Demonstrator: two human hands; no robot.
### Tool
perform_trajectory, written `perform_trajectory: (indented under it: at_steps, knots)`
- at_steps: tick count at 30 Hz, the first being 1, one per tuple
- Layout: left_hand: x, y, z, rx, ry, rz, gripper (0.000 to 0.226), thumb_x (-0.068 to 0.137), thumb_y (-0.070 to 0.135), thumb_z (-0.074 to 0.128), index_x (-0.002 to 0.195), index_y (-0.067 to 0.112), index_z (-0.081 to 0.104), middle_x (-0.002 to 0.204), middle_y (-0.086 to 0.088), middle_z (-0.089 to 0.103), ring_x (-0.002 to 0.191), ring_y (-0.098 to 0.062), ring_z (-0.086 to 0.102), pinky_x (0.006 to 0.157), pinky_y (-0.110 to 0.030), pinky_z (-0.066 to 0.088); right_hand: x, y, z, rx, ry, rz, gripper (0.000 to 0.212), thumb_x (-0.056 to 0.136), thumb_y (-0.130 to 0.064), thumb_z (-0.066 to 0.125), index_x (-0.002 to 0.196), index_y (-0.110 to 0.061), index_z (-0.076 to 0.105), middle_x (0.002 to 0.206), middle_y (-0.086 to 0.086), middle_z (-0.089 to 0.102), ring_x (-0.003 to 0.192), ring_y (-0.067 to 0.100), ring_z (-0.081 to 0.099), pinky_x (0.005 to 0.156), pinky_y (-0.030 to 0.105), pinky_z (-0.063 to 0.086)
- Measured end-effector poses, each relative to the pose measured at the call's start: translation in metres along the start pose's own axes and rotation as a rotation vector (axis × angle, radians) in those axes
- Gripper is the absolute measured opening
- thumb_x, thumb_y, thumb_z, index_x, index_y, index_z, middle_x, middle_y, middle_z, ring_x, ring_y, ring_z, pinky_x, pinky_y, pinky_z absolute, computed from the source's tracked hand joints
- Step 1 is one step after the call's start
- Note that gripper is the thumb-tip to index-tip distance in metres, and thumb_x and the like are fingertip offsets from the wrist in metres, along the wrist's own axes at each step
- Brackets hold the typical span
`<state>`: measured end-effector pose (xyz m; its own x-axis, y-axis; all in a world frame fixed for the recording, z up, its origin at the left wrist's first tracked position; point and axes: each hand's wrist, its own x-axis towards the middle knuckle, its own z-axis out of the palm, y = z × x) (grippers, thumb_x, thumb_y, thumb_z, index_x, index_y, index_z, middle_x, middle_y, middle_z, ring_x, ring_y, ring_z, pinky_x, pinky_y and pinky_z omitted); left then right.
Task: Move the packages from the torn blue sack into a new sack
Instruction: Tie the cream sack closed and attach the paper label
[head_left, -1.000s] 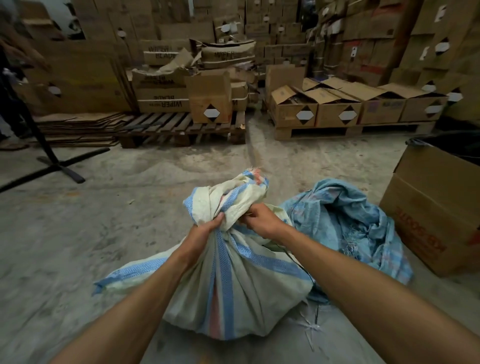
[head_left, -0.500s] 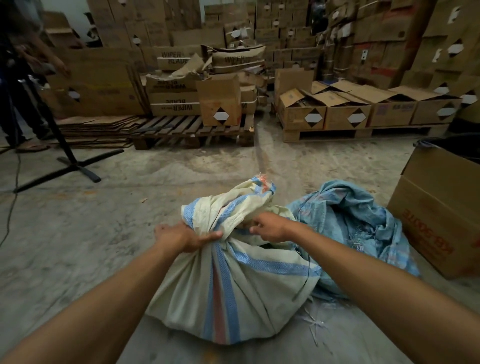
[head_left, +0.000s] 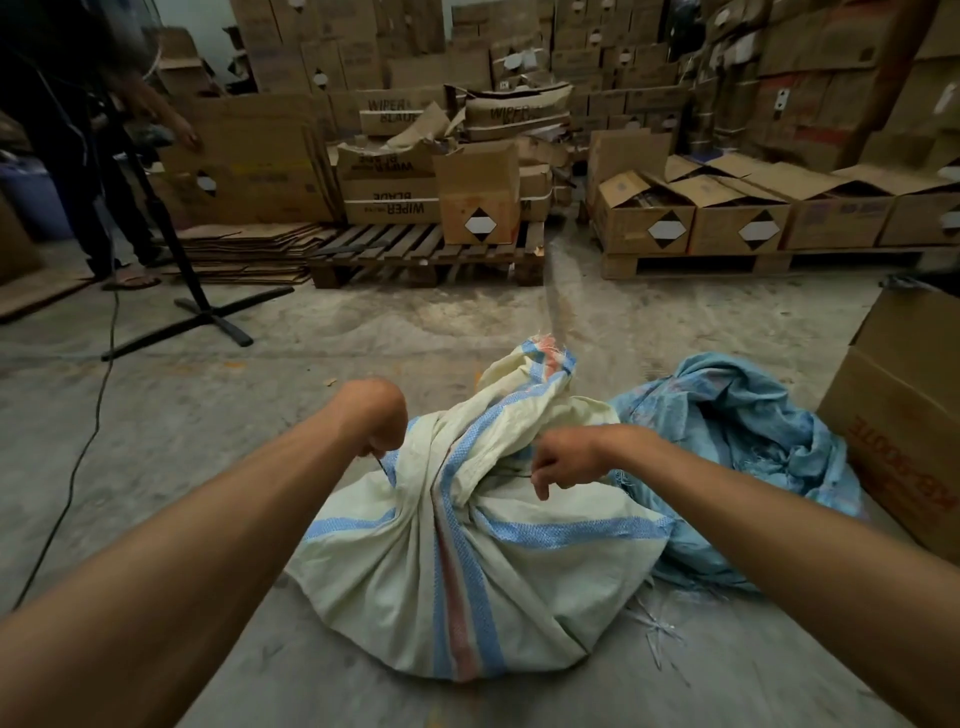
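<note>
A full white sack (head_left: 467, 571) with blue and red stripes lies on the concrete floor in front of me, its neck (head_left: 524, 395) gathered and standing up. My left hand (head_left: 376, 415) is a fist at the left of the neck and pinches a thin dark string (head_left: 383, 464). My right hand (head_left: 563, 460) is curled at the right of the neck and holds the string's other end. The torn blue sack (head_left: 737, 447) lies crumpled and flat to the right, touching the white sack. No packages are visible.
A large cardboard box (head_left: 904, 431) stands at the right, next to the blue sack. A black stand (head_left: 208, 312) with a cable and a standing person (head_left: 78, 156) are at the left. Pallets (head_left: 426, 254) loaded with boxes line the back.
Both hands have let go of the sack's neck and moved apart, left hand to the left, right hand to the right, each drawing the string out sideways. The view has tilted up slightly.
</note>
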<state>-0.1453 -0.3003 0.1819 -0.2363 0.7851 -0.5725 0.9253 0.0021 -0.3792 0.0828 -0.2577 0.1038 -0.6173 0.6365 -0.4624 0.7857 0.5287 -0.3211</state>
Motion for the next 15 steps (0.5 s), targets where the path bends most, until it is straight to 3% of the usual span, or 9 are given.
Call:
perform_trajectory:
  at_steps: [3, 6, 8, 11, 13, 15]
  knots:
    - [0.008, 0.001, 0.001, -0.108, -0.183, 0.053, 0.027, 0.097, 0.017, 0.047, 0.111, 0.009, 0.069, 0.069, -0.001, 0.049, 0.055, -0.013, 0.04, 0.059, -0.025, 0.04, -0.006, -0.017, -0.006, 0.005, 0.019, -0.085, 0.028, 0.098, -0.033, 0.052, 0.084, -0.021, 0.073, 0.076, 0.0, 0.06, 0.069, 0.016, 0.052, 0.066, 0.032, 0.045]
    - [0.009, 0.003, -0.008, -0.259, -0.019, 0.237, 0.015, 0.091, 0.021, 0.055, 0.094, 0.015, 0.068, 0.093, -0.009, 0.061, 0.083, -0.022, 0.06, 0.079, -0.036, 0.052, -0.014, -0.029, -0.021, 0.089, 0.135, -0.156, 0.034, 0.096, -0.038, 0.055, 0.077, -0.015, 0.073, 0.067, 0.0, 0.057, 0.061, 0.016, 0.047, 0.06, 0.034, 0.041]
    - [0.009, -0.002, -0.017, -0.382, 0.123, 0.343, 0.017, 0.088, 0.023, 0.055, 0.078, 0.019, 0.068, 0.113, -0.008, 0.063, 0.109, -0.026, 0.058, 0.095, -0.042, 0.05, -0.022, -0.032, -0.033, 0.201, 0.191, -0.166, 0.037, 0.095, -0.042, 0.056, 0.073, -0.017, 0.071, 0.061, -0.002, 0.053, 0.055, 0.015, 0.044, 0.053, 0.032, 0.037]
    - [0.011, -0.017, -0.019, -0.62, 0.183, 0.504, 0.024, 0.083, 0.034, 0.056, 0.069, 0.022, 0.072, 0.114, 0.005, 0.065, 0.115, -0.019, 0.054, 0.101, -0.039, 0.042, -0.034, -0.035, -0.043, 0.46, 0.252, -0.164, 0.036, 0.097, -0.039, 0.057, 0.074, -0.013, 0.066, 0.053, -0.013, 0.053, 0.047, 0.007, 0.044, 0.046, 0.025, 0.036]
    - [0.014, -0.024, -0.013, -0.759, 0.192, 0.592, 0.027, 0.075, 0.04, 0.056, 0.069, 0.023, 0.075, 0.118, 0.01, 0.064, 0.118, -0.013, 0.052, 0.103, -0.037, 0.035, -0.036, -0.033, -0.042, 0.705, 0.273, -0.179, 0.032, 0.096, -0.034, 0.059, 0.085, -0.005, 0.066, 0.064, -0.015, 0.064, 0.057, 0.006, 0.051, 0.049, 0.024, 0.041]
    - [0.018, -0.027, -0.007, -0.868, 0.225, 0.63, 0.028, 0.076, 0.042, 0.053, 0.071, 0.024, 0.075, 0.121, 0.011, 0.064, 0.12, -0.01, 0.05, 0.103, -0.037, 0.034, -0.031, -0.027, -0.037, 0.921, 0.268, -0.224, 0.034, 0.094, -0.031, 0.061, 0.094, 0.002, 0.067, 0.09, -0.008, 0.073, 0.075, 0.011, 0.057, 0.06, 0.026, 0.047]
